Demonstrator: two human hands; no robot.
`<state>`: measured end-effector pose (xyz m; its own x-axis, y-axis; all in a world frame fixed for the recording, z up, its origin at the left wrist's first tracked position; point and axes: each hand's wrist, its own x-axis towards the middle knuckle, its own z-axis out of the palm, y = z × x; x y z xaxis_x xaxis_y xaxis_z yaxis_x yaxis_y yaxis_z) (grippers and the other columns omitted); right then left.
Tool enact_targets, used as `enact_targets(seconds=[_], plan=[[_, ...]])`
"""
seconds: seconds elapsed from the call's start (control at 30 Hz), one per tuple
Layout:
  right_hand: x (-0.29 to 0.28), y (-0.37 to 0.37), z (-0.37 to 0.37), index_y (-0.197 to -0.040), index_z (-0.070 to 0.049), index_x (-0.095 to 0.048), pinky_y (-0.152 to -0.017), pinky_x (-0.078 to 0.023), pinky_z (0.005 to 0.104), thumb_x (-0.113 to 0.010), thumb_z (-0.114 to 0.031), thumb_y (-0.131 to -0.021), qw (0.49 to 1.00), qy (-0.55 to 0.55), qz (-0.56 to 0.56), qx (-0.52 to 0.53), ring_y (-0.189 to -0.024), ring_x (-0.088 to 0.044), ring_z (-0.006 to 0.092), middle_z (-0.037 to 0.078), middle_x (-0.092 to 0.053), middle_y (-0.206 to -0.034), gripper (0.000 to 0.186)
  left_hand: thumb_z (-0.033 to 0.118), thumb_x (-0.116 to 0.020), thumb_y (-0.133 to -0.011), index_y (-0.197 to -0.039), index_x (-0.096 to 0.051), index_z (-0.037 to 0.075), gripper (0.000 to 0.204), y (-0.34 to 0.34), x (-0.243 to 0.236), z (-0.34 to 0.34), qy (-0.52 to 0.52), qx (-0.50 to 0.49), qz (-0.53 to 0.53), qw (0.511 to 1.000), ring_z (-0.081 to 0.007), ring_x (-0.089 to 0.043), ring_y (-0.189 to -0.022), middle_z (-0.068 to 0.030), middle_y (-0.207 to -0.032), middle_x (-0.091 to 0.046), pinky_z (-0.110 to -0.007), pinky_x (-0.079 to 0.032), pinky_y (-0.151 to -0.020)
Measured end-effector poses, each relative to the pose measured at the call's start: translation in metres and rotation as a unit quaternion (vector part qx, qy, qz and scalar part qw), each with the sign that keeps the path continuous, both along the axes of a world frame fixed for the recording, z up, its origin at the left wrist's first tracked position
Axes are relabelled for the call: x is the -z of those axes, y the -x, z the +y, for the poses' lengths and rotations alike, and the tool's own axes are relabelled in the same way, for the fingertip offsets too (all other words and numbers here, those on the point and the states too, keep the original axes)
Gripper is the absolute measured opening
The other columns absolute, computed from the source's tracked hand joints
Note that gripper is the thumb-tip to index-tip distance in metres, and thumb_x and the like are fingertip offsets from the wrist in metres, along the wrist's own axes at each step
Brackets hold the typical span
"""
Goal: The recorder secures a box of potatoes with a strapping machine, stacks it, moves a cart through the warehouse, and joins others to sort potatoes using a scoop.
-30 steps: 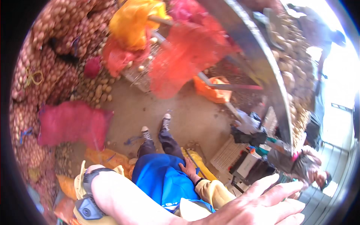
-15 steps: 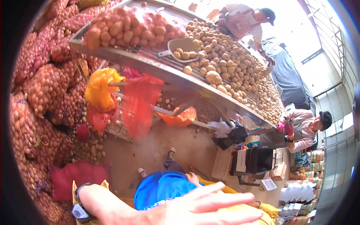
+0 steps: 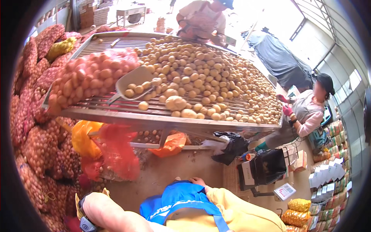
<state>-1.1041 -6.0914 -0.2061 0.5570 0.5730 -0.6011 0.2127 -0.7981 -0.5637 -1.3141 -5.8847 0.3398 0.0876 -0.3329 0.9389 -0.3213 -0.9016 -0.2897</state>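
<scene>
My left arm (image 3: 116,214) comes up from the lower left with a watch (image 3: 88,224) by its yellow cuff. The fingers of the left hand run off the lower edge, out of sight. My right hand (image 3: 198,181) rests beside my blue apron (image 3: 185,195), its visible fingers stretched out and nothing seen in them. In front stands a slatted metal sorting table (image 3: 154,114) heaped with potatoes (image 3: 201,69). A scoop (image 3: 133,79) with several potatoes lies on the slats, next to a red net sack of potatoes (image 3: 92,73).
Filled net sacks (image 3: 36,116) pile up on the left. Red netting (image 3: 118,150) and a yellow bag (image 3: 85,139) hang under the table. A black-topped machine (image 3: 266,166) stands right. One co-worker (image 3: 205,21) is across the table, another (image 3: 305,108) with pink gloves at its right end.
My view has shifted, so the table sits lower and more level. My left hand, spread wide in front before, has dropped out past the lower edge. The far co-worker has straightened from the table.
</scene>
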Motion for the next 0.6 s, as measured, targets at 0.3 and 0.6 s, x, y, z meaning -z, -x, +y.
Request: enact_targets(seconds=[0.3,0.6], plan=[[-0.088,-0.079,0.065,-0.134,-0.005,-0.05,-0.107,-0.037,0.0346,-0.052,-0.039,-0.095,0.885,-0.02,0.381,0.267,-0.122,-0.051,0.0207,0.012,-0.055,-0.132,0.052,0.0,-0.053,-0.082,-0.114,-0.059,0.0,0.032,-0.13,0.0,0.06,-0.155,-0.006,0.162,0.975,-0.0282,-0.038,-0.131,-0.0117,-0.137,-0.044,-0.047,-0.037,-0.108],[-0.149,-0.093,0.105,-0.139,-0.004,-0.044,-0.111,-0.03,0.0353,-0.045,-0.04,-0.098,0.966,-0.096,0.236,-0.046,-0.131,-0.042,0.0254,0.014,-0.046,-0.141,0.054,0.03,-0.056,-0.078,-0.106,-0.063,-0.005,0.045,-0.235,-0.011,0.22,-0.106,0.078,0.013,0.991,-0.0315,-0.055,-0.115,-0.0194,-0.121,-0.057,-0.051,-0.047,-0.096]])
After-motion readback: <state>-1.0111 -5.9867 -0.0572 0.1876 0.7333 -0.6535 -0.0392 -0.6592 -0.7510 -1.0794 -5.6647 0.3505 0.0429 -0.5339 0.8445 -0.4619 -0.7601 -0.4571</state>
